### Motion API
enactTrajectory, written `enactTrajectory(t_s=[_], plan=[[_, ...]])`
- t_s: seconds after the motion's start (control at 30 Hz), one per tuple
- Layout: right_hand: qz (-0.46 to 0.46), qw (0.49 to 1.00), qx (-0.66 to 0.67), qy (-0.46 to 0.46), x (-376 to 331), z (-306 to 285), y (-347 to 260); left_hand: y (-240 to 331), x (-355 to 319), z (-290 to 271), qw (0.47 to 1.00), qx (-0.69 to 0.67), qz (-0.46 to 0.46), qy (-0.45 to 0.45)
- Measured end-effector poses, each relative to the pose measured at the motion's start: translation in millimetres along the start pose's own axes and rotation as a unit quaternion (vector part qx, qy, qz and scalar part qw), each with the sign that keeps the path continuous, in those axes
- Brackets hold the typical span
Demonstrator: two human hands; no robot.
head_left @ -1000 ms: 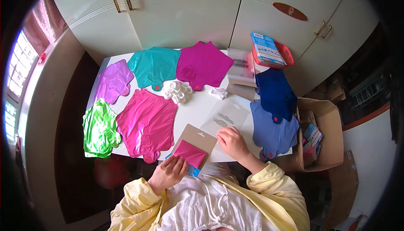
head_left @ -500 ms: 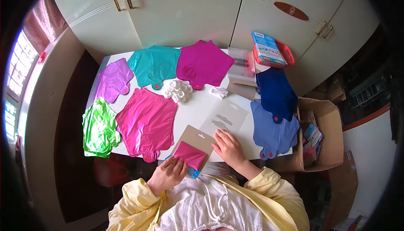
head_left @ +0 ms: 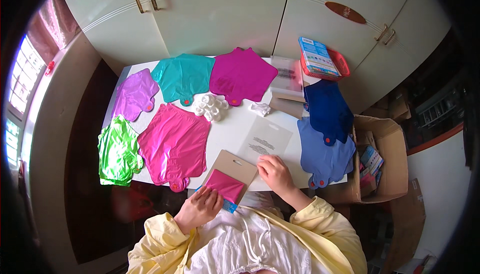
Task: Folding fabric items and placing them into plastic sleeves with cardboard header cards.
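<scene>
Brown card (head_left: 228, 160) | long axis diagonal, slot (head_left: 237, 162) far-right | left hand (head_left: 201, 206) grasping it | right hand (head_left: 276, 174): grip unclear

Left fingers (head_left: 214, 194): on folded packet (head_left: 227, 184), itself over card (head_left: 225, 160).
Beyond, leftward: three sheets (head_left: 175, 146); farther beyond, two more sheets (head_left: 185, 76), behind ring cluster (head_left: 211, 107).
Right fingers (head_left: 265, 163): right of card, perhaps touching bag (head_left: 269, 135), which lies beyond.
Right of right fingers: two overlapping sheets (head_left: 325, 161), then carton (head_left: 392, 164) holding packages (head_left: 371, 160).
Far beyond, rightward: basket (head_left: 343, 64) bearing packs (head_left: 317, 56).

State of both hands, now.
Left hand: closed, holding the folded pink sheet against its card.
Right hand: partly curled at the clear bag; whether pinching, cannot tell.
</scene>
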State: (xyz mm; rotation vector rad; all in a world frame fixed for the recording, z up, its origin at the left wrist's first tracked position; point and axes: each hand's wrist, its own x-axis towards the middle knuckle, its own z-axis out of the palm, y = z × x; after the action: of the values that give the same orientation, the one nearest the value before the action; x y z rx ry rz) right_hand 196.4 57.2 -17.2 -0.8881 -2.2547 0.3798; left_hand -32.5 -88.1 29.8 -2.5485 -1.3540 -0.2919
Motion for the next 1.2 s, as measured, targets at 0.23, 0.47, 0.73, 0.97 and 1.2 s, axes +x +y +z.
enactTrajectory(t_s=[0.23, 0.47, 0.73, 0.97, 1.2], plan=[[0.006, 1.0, -0.025, 0.004, 13.1, 14.8, -10.6, 9.0, 5.2, 0.6, 1.0, 0.003, 0.023, 0.013], [-0.038, 0.992, -0.112, -0.031, 16.9, 19.5, -14.5, 10.0, 3.4, 8.0, 1.0, 0.002, 0.026, 0.008], [-0.089, 0.987, -0.119, -0.053, 18.1, 23.6, -23.7, 5.8, 12.5, 11.4, 0.999, 0.019, 0.007, 0.025], [-0.121, 0.98, -0.136, -0.077, 21.5, 17.6, -29.9, 1.9, 30.3, 33.2, 0.998, 0.031, 0.0, 0.051], [-0.134, 0.974, -0.153, -0.096, 25.5, 13.7, -25.1, -6.2, 49.5, 43.5, 0.998, 0.023, 0.01, 0.061]])
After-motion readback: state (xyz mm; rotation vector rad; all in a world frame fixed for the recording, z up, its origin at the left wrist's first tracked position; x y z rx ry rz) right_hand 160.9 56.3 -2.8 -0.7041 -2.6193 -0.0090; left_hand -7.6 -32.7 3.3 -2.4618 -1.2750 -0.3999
